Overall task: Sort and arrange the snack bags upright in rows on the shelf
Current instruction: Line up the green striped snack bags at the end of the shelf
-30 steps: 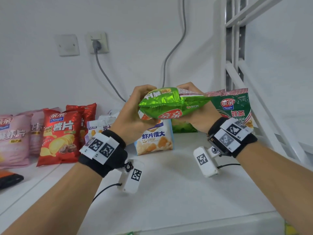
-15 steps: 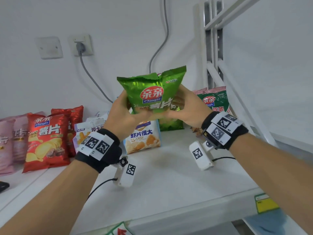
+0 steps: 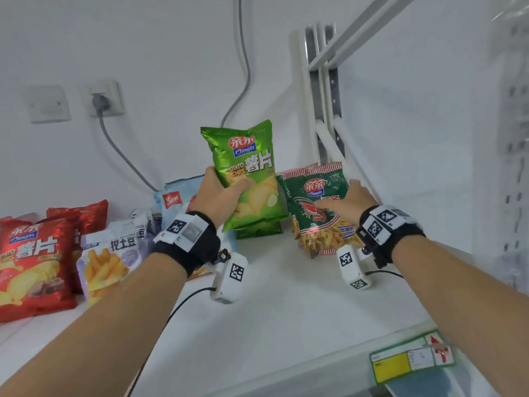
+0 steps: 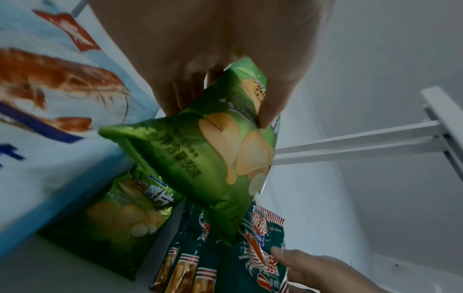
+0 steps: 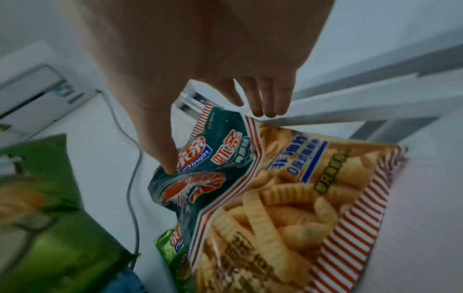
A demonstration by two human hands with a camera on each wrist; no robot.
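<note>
My left hand (image 3: 226, 190) grips a bright green potato chips bag (image 3: 246, 173) by its lower left side and holds it upright above the white shelf (image 3: 286, 310). The left wrist view shows my thumb and fingers pinching that green chips bag (image 4: 213, 158). A second green bag (image 4: 130, 218) leans on the shelf behind it. My right hand (image 3: 337, 202) is at the dark green shrimp strips bag (image 3: 315, 196), which stands to the right. In the right wrist view my thumb touches the front of the shrimp strips bag (image 5: 213, 158), and my straight fingers (image 5: 263, 99) reach past its top edge.
Red chips bags (image 3: 34, 253), a white fries bag (image 3: 108, 253) and a pale blue shrimp bag (image 3: 177, 196) stand along the left. A plugged wall socket (image 3: 106, 98) with a grey cable is behind. The shelf's metal upright (image 3: 323, 96) rises at back right. A price label (image 3: 412, 359) marks the front edge.
The green chips bag, earlier held sideways by both hands, now stands upright in my left hand alone. My right hand has let go and moved right to the shrimp strips bag.
</note>
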